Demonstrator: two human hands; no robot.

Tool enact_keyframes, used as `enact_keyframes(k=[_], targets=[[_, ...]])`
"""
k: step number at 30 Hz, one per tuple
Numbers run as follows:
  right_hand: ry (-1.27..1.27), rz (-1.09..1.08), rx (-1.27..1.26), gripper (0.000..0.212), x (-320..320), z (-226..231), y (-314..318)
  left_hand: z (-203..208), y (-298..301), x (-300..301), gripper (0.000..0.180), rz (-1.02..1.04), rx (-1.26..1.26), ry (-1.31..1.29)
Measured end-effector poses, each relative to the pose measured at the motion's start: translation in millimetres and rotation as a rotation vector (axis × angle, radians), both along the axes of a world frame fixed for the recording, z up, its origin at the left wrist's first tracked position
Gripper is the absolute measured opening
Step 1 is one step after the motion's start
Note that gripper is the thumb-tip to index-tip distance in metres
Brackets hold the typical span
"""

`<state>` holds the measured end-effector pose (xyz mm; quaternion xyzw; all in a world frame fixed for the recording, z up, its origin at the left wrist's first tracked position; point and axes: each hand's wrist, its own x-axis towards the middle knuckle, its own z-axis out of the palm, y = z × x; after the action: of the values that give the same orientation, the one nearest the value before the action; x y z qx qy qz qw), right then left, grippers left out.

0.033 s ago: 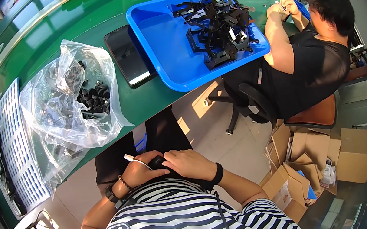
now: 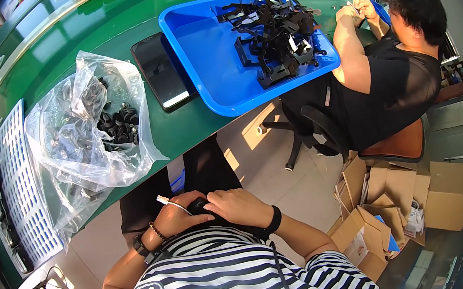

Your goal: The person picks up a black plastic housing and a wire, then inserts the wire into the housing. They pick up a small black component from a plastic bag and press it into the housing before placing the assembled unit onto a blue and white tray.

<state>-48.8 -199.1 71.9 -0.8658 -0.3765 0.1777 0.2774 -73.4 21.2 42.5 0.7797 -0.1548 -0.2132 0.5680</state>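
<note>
Left grip looks closed round a small dark part at lap level, just in front of the striped shirt; right grip meets it from the other side, thumb + forefinger at its edge, but can't tell if it pinches or just rests, b/c fingertips are partly hidden. White cable w/ a pale plug end lies over the left grip.

Prob. best handling: left steadies, right does the fine work, cable kept clear of the thumb so nothing snags or tugs; part tilted to the light.

On the green worktop: clear plastic bag w/ black pcs, dark flat device just beside a blue tray w/ heaped black brackets. Co-worker sits at right.
</note>
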Motion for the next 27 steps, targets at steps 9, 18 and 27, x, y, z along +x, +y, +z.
enact_keyframes(k=[9, 18, 27], targets=[[0.005, -0.042, -0.042, 0.032, -6, -8, 1, 6, -2, 0, 0.044, -0.023, -0.041, 0.037], [-0.097, -0.153, 0.05, 0.033, -1, 13, 2, 9, -2, 3, 0.046, 0.02, -0.023, 0.048], [0.046, 0.012, -0.023, 0.028, 4, -4, -3, 8, -5, 1, 0.045, 0.002, 0.023, -0.028]])
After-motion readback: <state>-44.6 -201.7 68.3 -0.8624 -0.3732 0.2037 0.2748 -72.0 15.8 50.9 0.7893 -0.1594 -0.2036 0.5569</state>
